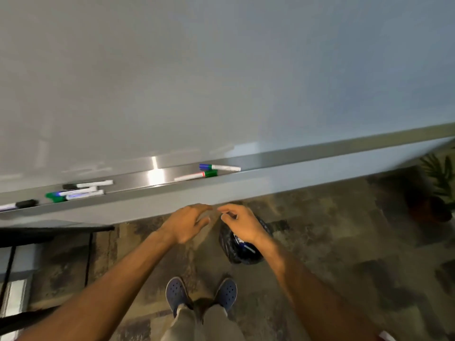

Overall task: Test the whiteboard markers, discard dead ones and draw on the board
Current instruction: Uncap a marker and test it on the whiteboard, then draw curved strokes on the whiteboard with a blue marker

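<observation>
A blank whiteboard (221,82) fills the upper view, with a metal tray (283,159) along its bottom edge. On the tray lie a blue-capped marker (219,167) and a green-capped marker (197,175) near the middle. A black-capped marker (87,185), a cluster of green and blue markers (73,194) and another black-capped marker (17,205) lie at the left. My left hand (188,222) and my right hand (240,223) hover below the tray, fingertips almost touching, both holding nothing. Under my right hand stands a black-lined bin (236,249) with a marker inside.
A dark table edge (54,231) and its legs stand at the left. A potted plant (435,190) is on the floor at the right. My two blue shoes (200,294) stand on patterned carpet just in front of the bin.
</observation>
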### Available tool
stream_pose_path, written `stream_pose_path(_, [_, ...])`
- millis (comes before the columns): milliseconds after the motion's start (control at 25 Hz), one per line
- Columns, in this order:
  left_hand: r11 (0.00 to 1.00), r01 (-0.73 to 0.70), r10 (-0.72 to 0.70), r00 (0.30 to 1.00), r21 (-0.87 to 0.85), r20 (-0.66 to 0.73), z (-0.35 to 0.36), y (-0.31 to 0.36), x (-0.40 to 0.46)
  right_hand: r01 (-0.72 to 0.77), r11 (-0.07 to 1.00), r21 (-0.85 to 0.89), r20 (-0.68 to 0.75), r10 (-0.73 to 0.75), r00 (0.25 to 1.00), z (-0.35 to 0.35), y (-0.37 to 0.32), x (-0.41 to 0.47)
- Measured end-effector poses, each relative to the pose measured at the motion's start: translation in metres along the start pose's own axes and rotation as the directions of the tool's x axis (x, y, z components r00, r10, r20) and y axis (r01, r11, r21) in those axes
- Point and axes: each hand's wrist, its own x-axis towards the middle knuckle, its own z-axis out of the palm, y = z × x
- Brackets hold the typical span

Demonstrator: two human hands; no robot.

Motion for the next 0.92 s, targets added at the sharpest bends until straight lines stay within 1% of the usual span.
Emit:
stream_pose_path(160, [0.998, 0.069, -0.07, 0.989, -0.01, -0.128, -0.049, -0.001, -0.061, 0.088, 0.996, -0.019, 0.046, -0.087, 0.995, -0.001, -0.075, -0.016])
stream_pose_path(320, [0.972, 0.124, -0.173, 0.952, -0.199, -0.251, -0.079, -0.031, -0.112, 0.138, 0.989, -0.047, 0.113, -0.132, 0.985, 0.014, -0.126, -0.013])
stream_pose_path(400, [0.959, 0.141, -0.212, 0.933, -0.246, -0.29, -0.09, -0.054, -0.135, 0.151, 0.988, -0.044, 0.121, -0.145, 0.982, 0.03, -0.145, -0.007])
stream_pose_path(560, [0.94, 0.156, -0.255, 0.912, -0.302, -0.321, -0.113, -0.108, -0.168, 0.162, 0.986, -0.032, 0.126, -0.157, 0.98, 0.071, -0.181, 0.012])
stream_pose_path(680, [0.936, 0.148, -0.258, 0.906, -0.32, -0.334, -0.131, -0.149, -0.181, 0.17, 0.977, -0.128, 0.133, -0.153, 0.979, 0.103, -0.209, 0.027])
stream_pose_path(920, [0.927, 0.219, -0.316, 0.892, -0.303, -0.322, -0.155, -0.244, -0.196, 0.078, 0.983, -0.166, 0.119, -0.059, 0.991, 0.178, -0.24, 0.061])
